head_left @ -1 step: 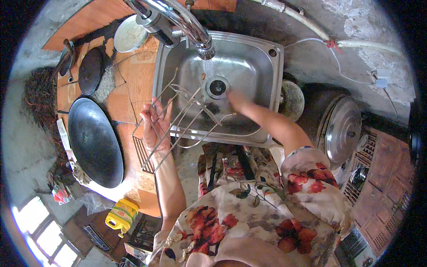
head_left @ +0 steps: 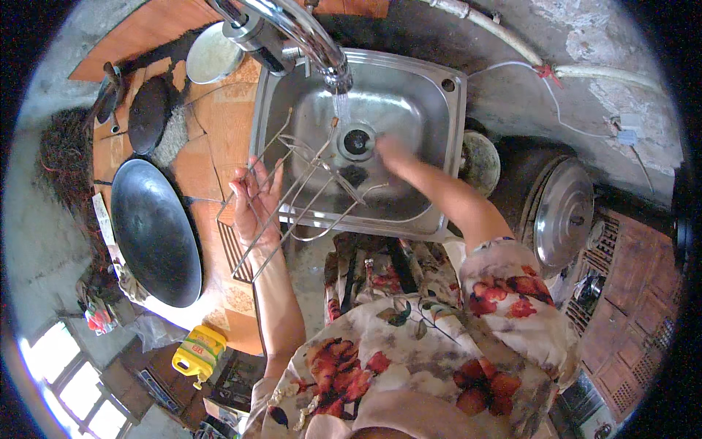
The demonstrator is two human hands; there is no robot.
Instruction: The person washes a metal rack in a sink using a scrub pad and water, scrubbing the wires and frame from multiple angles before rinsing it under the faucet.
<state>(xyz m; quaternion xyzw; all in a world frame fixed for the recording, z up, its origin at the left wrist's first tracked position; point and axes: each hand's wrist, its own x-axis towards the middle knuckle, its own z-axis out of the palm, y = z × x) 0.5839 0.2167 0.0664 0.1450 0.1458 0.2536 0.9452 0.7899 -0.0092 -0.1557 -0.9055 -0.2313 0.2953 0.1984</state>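
Holding a wire rack (head_left: 292, 194) over the sink (head_left: 439, 110), the left hand (head_left: 256, 201) fingers curl around it; right hand (head_left: 391, 150) is blurry, so its fingers are unclear

i'm wearing a loose, short-sleeved blouse of pale cream and grey fabric (head_left: 409, 351) printed with big red flowers and dark leaves. my forearms are bare, and my left hand (head_left: 256, 201) and right hand (head_left: 391, 150) have no gloves.
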